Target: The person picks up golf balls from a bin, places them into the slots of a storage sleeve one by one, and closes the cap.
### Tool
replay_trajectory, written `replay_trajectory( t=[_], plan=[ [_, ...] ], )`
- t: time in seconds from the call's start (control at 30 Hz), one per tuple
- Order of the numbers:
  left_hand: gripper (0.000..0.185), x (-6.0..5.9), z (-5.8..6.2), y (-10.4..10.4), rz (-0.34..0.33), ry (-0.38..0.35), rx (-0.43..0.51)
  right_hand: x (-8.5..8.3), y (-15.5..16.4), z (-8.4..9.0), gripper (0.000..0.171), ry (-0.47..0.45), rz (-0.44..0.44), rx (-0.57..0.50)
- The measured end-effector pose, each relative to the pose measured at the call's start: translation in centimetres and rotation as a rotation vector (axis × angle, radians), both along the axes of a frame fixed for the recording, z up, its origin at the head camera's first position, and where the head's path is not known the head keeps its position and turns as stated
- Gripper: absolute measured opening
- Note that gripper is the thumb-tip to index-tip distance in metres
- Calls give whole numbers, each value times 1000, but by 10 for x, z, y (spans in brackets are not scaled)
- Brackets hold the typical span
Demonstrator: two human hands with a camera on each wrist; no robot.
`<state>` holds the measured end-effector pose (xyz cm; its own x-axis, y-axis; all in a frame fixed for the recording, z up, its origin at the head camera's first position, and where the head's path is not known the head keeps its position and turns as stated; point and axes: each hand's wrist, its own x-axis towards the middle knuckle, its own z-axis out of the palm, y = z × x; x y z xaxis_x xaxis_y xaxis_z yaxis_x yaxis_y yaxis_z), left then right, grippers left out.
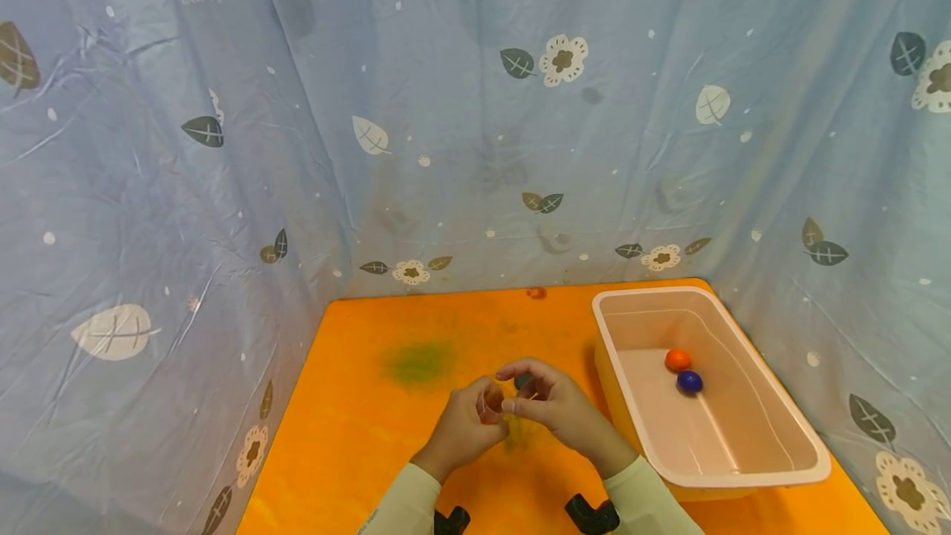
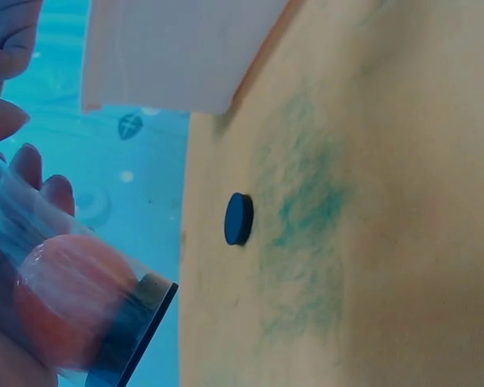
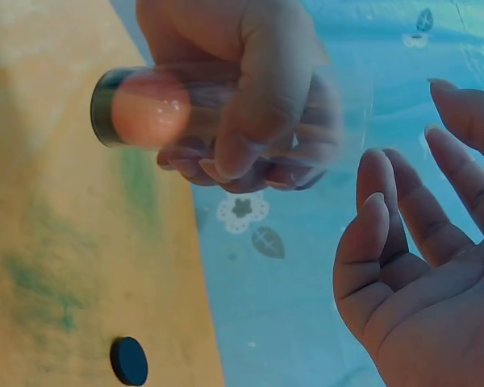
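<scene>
left hand (image 3: 250, 89) grips clear tube (image 3: 226, 109) holding an orange ball (image 3: 149, 109); right hand (image 3: 419, 274) open; bin (image 1: 743, 428) holds two balls.

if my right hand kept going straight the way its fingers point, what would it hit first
Probably the clear plastic tube with an orange ball inside, gripped by the left hand. The right hand has open fingers aimed toward it, though depth is unclear.

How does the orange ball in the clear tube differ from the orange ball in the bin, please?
The orange ball in the tube is enclosed in a clear tube that the left hand grips above the table; the orange ball in the bin lies loose on the bin floor. The bin ball has a dark blue ball close beside it; the tube ball sits alone. Both are round and orange.
</scene>
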<state>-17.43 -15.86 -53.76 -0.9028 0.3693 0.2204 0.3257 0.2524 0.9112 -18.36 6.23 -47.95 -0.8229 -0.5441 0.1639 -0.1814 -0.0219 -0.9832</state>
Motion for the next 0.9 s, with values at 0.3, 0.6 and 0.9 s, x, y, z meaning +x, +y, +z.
replay_trajectory(
  t=[0.3,0.6,0.9],
  plan=[
    [25,1,-1,-1,18,-12,-22,-10,11,14,39,46,-25,-27],
    [24,3,-1,-2,37,-53,-12,-27,47,56,45,103,-185,30],
    [26,7,0,-4,54,-72,14,-49,103,95,48,199,-336,30]
  ],
)
